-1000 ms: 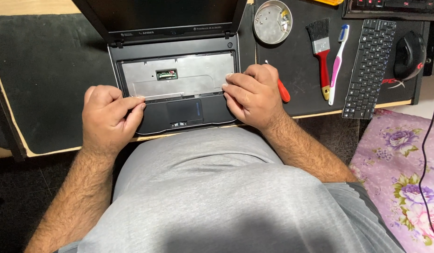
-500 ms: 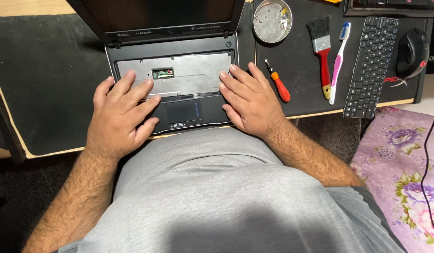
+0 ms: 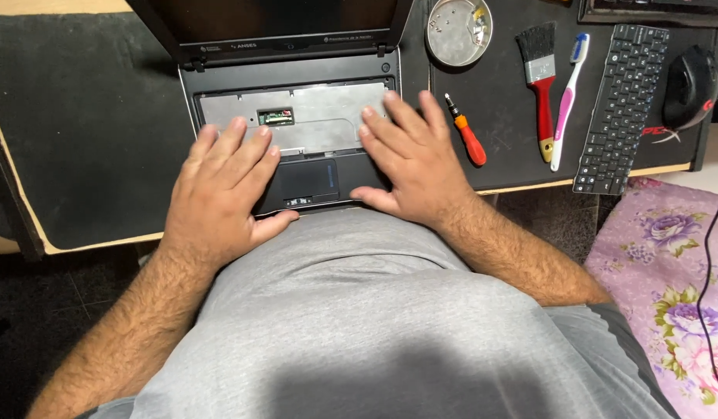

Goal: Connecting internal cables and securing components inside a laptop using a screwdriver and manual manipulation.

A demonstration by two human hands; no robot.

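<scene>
A laptop point(image 3: 297, 101) sits at the front edge of the desk point(image 3: 87, 116), its lid up and its keyboard removed, so a bare metal tray point(image 3: 328, 116) shows where the keys would be, with a small green connector point(image 3: 276, 117) near the tray's middle. Both hands lie flat on it, fingers spread and released, grasping nothing.

The left hand point(image 3: 219, 190) covers the left palm rest, its fingertips point(image 3: 238, 124) reaching onto the left part of the metal tray and its thumb hanging at the laptop's front edge. The right hand point(image 3: 417, 159) covers the right palm rest, its fingertips point(image 3: 390, 97) up on the right part of the tray and its thumb along the front edge. The touchpad point(image 3: 308, 178) shows between the two hands.

To the right of the laptop, on the black mat point(image 3: 506, 116), lie an orange-handled screwdriver point(image 3: 467, 132) just beside the right hand, then a red-handled brush point(image 3: 541, 85), a pink and white toothbrush point(image 3: 568, 97) and a loose black keyboard point(image 3: 619, 105) running toward the desk's right front corner. A round metal tin point(image 3: 458, 31) with small parts in it stands near the back edge, above the screwdriver. A black mouse point(image 3: 688, 81) rests at the right edge. A flowered cloth point(image 3: 669, 264) lies below the desk on the right.
</scene>
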